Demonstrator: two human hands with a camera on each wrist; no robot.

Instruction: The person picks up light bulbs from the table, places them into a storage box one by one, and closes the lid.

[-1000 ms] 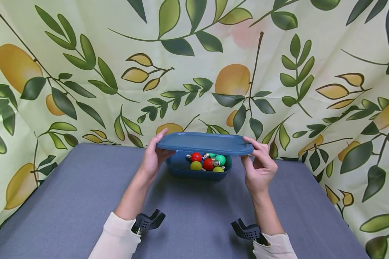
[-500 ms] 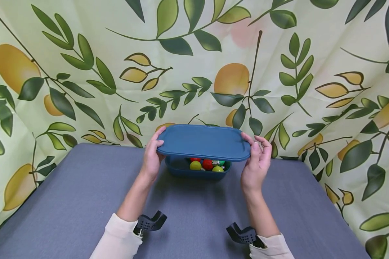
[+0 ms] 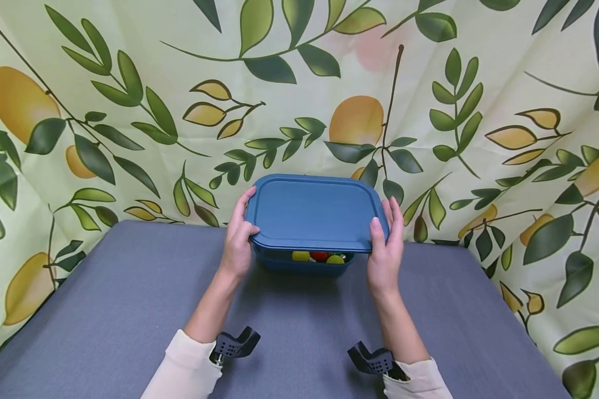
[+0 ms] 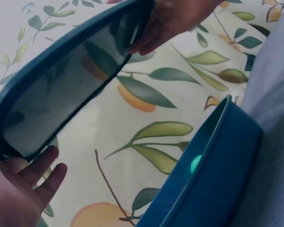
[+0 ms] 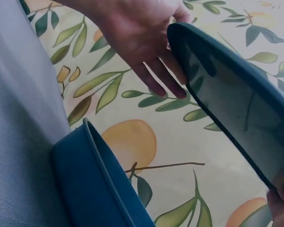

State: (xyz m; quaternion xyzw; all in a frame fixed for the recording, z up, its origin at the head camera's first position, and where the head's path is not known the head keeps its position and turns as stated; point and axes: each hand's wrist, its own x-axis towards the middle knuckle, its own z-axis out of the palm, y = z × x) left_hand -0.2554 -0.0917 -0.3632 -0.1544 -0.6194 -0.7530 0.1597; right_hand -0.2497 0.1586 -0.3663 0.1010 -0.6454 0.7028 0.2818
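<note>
A blue rectangular lid [image 3: 319,213] with rounded corners is held up between both hands, tilted so its top faces the head camera. My left hand [image 3: 237,238] grips its left end, thumb on the top near the front corner. At the right end my right hand [image 3: 386,249] holds the edge, thumb on top and fingers along the side. Below and behind the lid stands a blue container [image 3: 301,267], with a clear gap between the two in the left wrist view. Yellow bulbs [image 3: 335,259] and a red bulb [image 3: 319,256] show inside; a green bulb [image 4: 196,163] shows from the side.
The container rests on a grey cloth-covered table [image 3: 299,332], close to its back edge. Behind it hangs a curtain [image 3: 289,100] printed with leaves and fruit. Black camera mounts [image 3: 237,342] sit on both wrists.
The lid has tilted its top surface toward the head camera, its far edge rising, and now covers more of the container and bulbs from view. My right hand has shifted slightly left.
</note>
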